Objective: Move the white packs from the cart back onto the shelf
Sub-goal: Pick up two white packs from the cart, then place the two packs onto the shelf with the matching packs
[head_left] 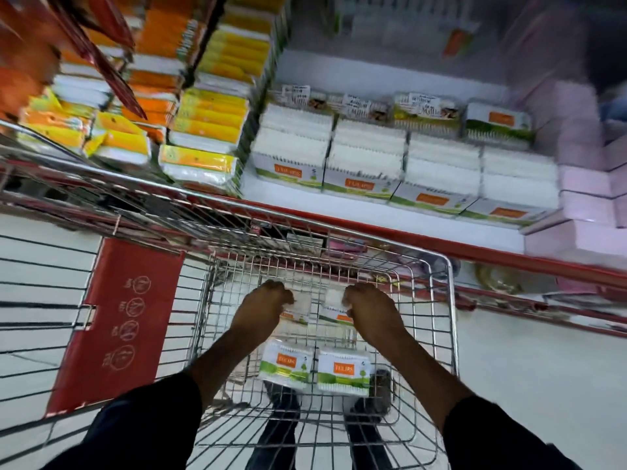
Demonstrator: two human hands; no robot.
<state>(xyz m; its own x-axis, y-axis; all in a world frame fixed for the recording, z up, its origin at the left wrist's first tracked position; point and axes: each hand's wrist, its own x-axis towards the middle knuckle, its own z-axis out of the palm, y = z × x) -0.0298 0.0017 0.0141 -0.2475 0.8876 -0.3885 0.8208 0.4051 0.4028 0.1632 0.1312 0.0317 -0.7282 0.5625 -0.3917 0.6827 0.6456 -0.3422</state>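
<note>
Both arms reach down into the wire cart [451, 300]. My left hand [263, 305] is closed on a white pack [300, 308] in the far part of the basket. My right hand [368, 307] is closed on a second white pack [334, 308] beside it. Two more white packs with green and orange labels, one [285, 364] on the left and one [342, 373] on the right, lie flat nearer to me between my forearms. The shelf [390, 225] ahead has a white board with rows of the same white packs [366, 161] stacked on it.
Orange and yellow packets [203, 127] fill the shelf section to the left. Pink boxes [590, 198] stand at the right end. A red shelf edge [509, 252] runs just beyond the cart. A red child-seat flap [118, 320] is on the cart's left. My feet show below the basket.
</note>
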